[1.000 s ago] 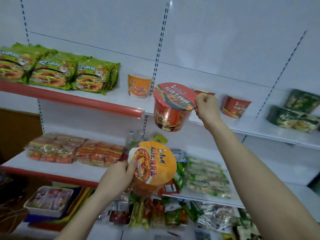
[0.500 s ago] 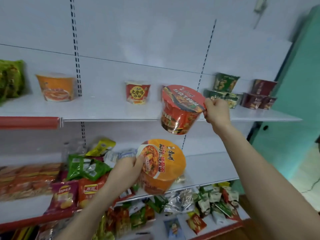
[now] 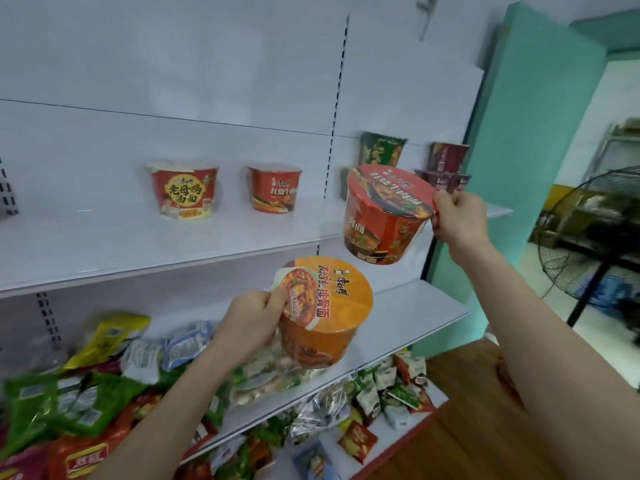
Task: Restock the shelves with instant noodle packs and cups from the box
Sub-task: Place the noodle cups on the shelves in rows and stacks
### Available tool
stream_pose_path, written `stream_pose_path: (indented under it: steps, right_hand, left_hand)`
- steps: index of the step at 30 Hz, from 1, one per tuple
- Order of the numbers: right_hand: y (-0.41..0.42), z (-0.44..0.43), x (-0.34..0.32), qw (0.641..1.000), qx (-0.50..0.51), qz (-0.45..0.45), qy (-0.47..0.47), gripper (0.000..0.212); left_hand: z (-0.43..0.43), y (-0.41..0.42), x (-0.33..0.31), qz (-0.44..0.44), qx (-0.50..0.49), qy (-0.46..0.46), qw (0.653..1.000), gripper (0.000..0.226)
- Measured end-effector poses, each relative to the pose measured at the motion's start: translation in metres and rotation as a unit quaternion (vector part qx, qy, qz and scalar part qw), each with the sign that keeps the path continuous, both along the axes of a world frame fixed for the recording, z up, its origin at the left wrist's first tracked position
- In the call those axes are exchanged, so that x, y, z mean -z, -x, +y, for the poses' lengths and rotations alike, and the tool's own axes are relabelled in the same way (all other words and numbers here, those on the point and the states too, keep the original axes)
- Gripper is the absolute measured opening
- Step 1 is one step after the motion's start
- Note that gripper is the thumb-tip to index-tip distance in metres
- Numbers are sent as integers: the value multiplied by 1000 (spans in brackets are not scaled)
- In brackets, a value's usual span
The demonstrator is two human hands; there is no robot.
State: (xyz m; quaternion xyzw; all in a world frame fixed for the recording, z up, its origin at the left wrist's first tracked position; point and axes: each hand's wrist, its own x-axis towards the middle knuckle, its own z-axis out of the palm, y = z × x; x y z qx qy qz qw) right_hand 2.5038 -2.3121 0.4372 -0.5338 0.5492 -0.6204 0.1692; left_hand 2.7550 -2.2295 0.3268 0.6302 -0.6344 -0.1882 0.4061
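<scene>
Red noodle cup (image 3: pixel 386 216) held tilted in air before upper shelf (image 3: pixel 145 251), right hand (image 3: pixel 457 216) pinching its rim. Orange noodle cup (image 3: pixel 323 311) lower, gripped at side by left hand (image 3: pixel 251 322), above snack packets (image 3: pixel 138 368).

Head-worn view, close, facing shelves (image 3: pixel 104 244)

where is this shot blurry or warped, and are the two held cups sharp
Head view: the orange cup in the left hand and red cup in the right hand are sharp, lid print legible; snack packets at lower left smear; the upper shelf edge slants, likely wide-angle distortion; light soft.
</scene>
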Motion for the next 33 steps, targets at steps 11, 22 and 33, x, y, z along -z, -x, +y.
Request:
stream_pose_path:
  steps: [11,22,33]
  right_hand:
    - [-43,-60,-8,995,-103,-14,4,40]
    - [-197,-85,-20,947,-321,-33,7,42]
    - [-313,-104,-35,940,-342,-17,15,38]
  left_hand:
    - [-18,-28,-24,58,-91,14,994,56]
    - [52,-132,-70,158,-328,86,927,49]
    - [-1,-283,-96,162,-370,68,912,41]
